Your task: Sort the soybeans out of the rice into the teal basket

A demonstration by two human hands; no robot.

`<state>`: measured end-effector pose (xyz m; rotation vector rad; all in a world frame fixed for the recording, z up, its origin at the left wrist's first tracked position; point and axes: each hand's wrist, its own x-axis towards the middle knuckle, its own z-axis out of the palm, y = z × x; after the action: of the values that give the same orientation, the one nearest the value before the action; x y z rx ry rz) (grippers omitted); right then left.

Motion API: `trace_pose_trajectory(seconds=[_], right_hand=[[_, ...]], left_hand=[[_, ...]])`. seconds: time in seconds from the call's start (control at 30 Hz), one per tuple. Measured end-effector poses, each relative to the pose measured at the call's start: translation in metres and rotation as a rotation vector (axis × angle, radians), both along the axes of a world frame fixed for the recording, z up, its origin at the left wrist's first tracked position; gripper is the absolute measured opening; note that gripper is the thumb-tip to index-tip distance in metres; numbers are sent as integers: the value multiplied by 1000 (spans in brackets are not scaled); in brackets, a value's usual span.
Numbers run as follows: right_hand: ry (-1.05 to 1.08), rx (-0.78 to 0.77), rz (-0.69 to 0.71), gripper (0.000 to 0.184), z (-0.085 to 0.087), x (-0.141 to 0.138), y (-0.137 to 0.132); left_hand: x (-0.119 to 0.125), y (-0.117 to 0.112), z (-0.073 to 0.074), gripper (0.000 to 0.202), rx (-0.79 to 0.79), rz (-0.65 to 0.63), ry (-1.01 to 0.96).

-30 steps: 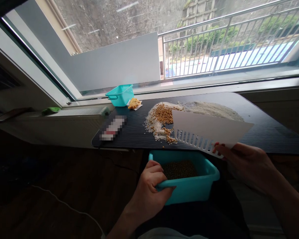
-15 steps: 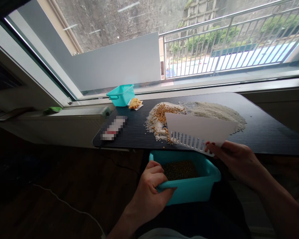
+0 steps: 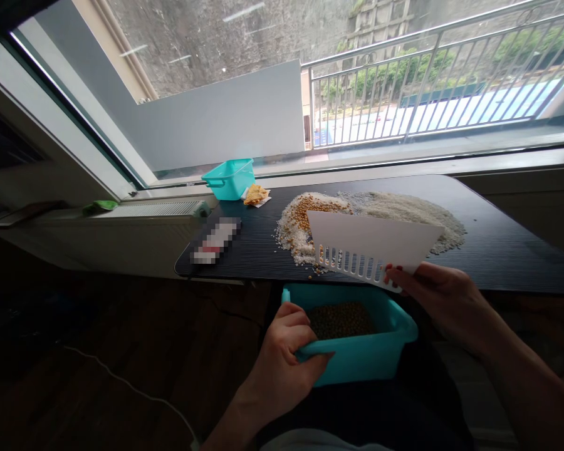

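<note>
My left hand (image 3: 289, 351) is wrapped round the near-left rim of a turquoise plastic bin (image 3: 357, 363). Small brownish-green beans or grains (image 3: 341, 319) cover the bin's bottom, in shadow. In my right hand (image 3: 435, 282) is a flat white slotted plastic plate (image 3: 371, 238), pinched at its lower right corner. The plate is tilted over the table's near edge, its row of slots facing left and down. Behind it lies a pile of white rice (image 3: 289, 228) mixed with yellow-orange kernels or beans (image 3: 308, 203). The plate hides part of this pile.
On the dark table (image 3: 258, 250), a greyish-white grain heap (image 3: 418, 210) spreads at the right. A smaller turquoise basket (image 3: 232, 178) stands at the back left beside a yellowish lump on paper (image 3: 256, 195). A pixelated flat object (image 3: 216, 241) lies at the left edge. A window is behind.
The white plate and my right hand have shifted slightly left. A few more yellow kernels show below the plate's left end. My left hand stays on the bin.
</note>
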<state>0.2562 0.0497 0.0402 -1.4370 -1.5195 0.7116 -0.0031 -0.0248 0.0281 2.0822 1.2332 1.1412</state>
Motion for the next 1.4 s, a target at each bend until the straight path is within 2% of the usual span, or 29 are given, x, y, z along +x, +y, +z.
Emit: trace_pose_trajectory(seconds=[0.3,0.5,0.9,1.07,1.2,1.4], right_hand=[[48,-32,-22,53,1,10,-2],[33,-51,-25,51,2,8,-6],[81,-126,-39,62,10,1,-5],[157,-139,-1,61,16,-3,-6],[180,-135,-23,61,15,-1,-3],[211,-225,-5,59,16,-1,-3]], left_hand=[[1,0,1,36,12,-14,11],[0,1,1,36,24,-16,16],[1,0,0,36,14,-16,-9],[1,0,-2,36,5,-16,-21],[1,0,0,34,6,-9,-6],[0,-1,1,33,7,-5,5]])
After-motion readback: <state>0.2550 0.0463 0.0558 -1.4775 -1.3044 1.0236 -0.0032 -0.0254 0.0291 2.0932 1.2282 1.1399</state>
